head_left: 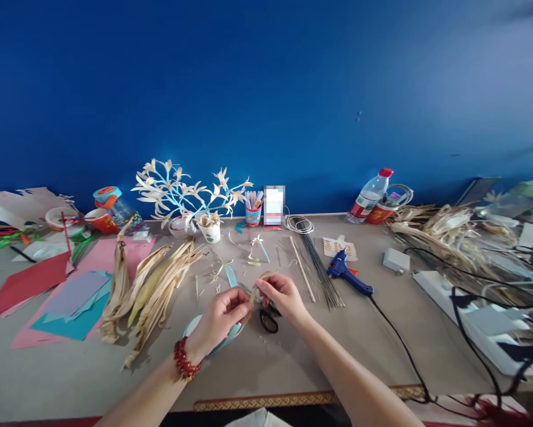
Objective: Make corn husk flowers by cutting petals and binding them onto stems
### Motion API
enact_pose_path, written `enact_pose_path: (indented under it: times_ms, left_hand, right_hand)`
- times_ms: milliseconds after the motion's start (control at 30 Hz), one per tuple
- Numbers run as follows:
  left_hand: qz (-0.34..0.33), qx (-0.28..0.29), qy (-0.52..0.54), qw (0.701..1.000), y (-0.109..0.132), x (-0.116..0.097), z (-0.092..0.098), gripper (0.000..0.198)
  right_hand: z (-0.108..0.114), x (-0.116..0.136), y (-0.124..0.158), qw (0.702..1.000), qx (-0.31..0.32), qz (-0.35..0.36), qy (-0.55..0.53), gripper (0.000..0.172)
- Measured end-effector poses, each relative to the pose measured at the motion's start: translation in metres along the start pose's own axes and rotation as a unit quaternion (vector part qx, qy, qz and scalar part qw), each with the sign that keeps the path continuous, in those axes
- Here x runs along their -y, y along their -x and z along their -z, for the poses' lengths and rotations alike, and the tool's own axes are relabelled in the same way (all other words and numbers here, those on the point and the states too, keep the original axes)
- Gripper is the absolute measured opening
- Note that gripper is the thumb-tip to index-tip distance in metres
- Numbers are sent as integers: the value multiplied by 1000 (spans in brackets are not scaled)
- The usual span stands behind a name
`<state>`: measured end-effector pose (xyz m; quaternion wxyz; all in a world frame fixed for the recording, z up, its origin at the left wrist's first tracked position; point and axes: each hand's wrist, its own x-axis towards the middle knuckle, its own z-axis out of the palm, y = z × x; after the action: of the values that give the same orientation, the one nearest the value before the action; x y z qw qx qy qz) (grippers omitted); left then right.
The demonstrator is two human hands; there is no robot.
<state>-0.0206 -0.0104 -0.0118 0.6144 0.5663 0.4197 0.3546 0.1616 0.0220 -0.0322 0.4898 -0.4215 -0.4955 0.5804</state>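
My left hand (222, 317), with a red bead bracelet at the wrist, and my right hand (282, 296) meet over the middle of the table. Both pinch a thin strip of dried corn husk (251, 296) between fingers and thumb. Under the hands lie black-handled scissors (269, 319) and a roll of light blue tape (193, 326). A pile of dried corn husks (148, 290) lies just to the left.
Coloured paper sheets (70, 302) lie at left. A husk-flower branch (189, 193) stands at the back, with a pen cup (253, 213), wire coil (299, 224), thin rods (320, 270), blue glue gun (349, 276), water bottle (368, 198) and power strip (471, 320). More husks (440, 234) lie at right.
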Motion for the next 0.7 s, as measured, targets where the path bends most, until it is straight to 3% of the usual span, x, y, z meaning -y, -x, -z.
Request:
enact_pose_path:
  times_ms: [233, 500, 600, 700]
  left_hand:
    - [10, 0, -9, 1000, 4, -10, -1, 31]
    - [20, -3, -12, 1000, 8, -18, -3, 33]
    - [24, -11, 19, 999, 7, -16, -4, 32]
    - [30, 1, 110, 994, 5, -12, -5, 29]
  right_hand:
    - [7, 7, 0, 999, -16, 30, -27, 33]
    - [9, 14, 1, 996, -55, 52, -45, 37]
    - [10, 18, 3, 997, -16, 38, -66, 40]
    - [8, 23, 8, 992, 96, 0, -80, 40]
